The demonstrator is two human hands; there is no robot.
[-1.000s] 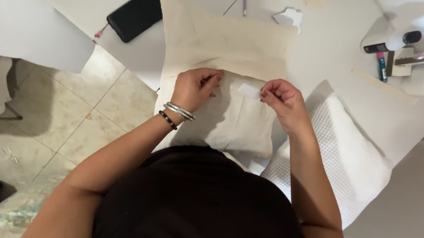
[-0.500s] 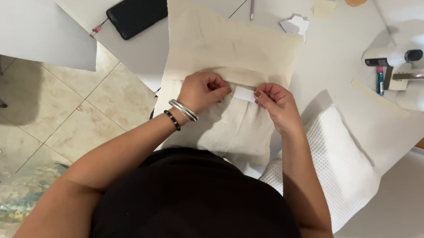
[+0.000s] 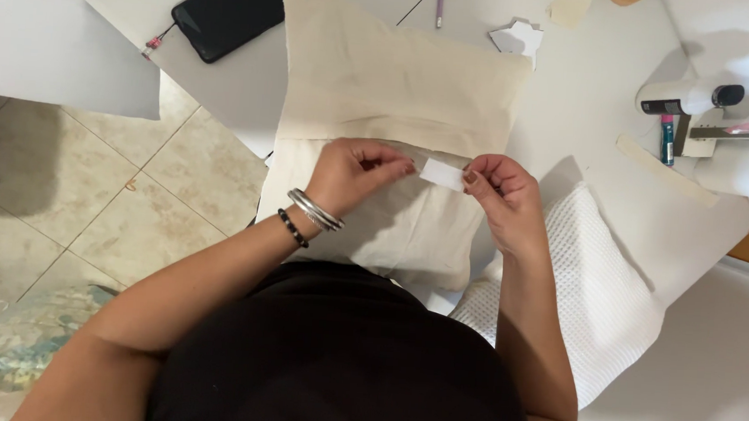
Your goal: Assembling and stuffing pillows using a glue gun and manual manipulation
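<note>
We are looking down on the white bench (image 3: 227,76), whose near edge runs diagonally above the tiled floor (image 3: 90,184) on our left, so there is open room on that side. A cream cushion cover (image 3: 399,91) lies over the bench edge and hangs toward our lap, and a white waffle-weave cloth (image 3: 595,285) drapes just right of it. Between the two hands sits a small white strip (image 3: 443,173), held just above the cover's fold line. Our left hand (image 3: 355,173) is pinched narrow, fingertips closed on the strip's left end; bangles (image 3: 314,209) ring its wrist. Our right hand (image 3: 501,192) is curled the same way, thumb and forefinger nipping the strip's right end. Farther off, well apart from the hands, a black phone (image 3: 231,11) lies at the bench's far left, and a white tool (image 3: 689,98) rests at the far right.
</note>
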